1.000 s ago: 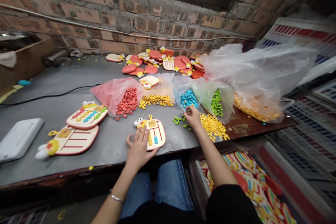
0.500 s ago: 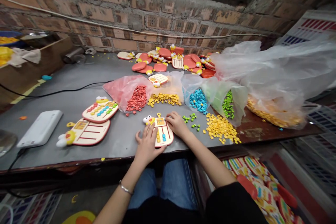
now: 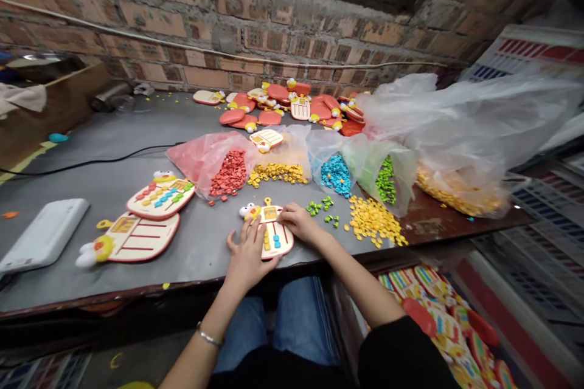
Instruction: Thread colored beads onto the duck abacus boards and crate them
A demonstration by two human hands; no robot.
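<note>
A cream toy board (image 3: pixel 281 245) with a yellow duck-like head lies at the table's front edge, yellow and blue beads showing in its slots. Across its left side rests my left hand (image 3: pixel 247 253), fingers spread. My right hand (image 3: pixel 301 223) has its fingers bent together at the board's upper right; whatever they pinch is too small to make out. Green beads (image 3: pixel 327 203) and a pile of yellow beads (image 3: pixel 375 219) lie to the right. Behind the board, bags hold red beads (image 3: pixel 229 173), yellow beads (image 3: pixel 279 174), blue beads (image 3: pixel 336 174) and green beads (image 3: pixel 385 179).
Two toy boards (image 3: pixel 146 237) overlap at the left, beside a white power bank (image 3: pixel 45 234) and a black cable (image 3: pixel 91 162). A heap of toy boards (image 3: pixel 278 97) lies near the brick wall. Large clear bags (image 3: pixel 456 127) bulge at the right; finished-looking boards (image 3: pixel 438 310) sit below.
The whole view has shifted slightly, so the table's contents appear farther left. Both hands keep nearly the same places on the board.
</note>
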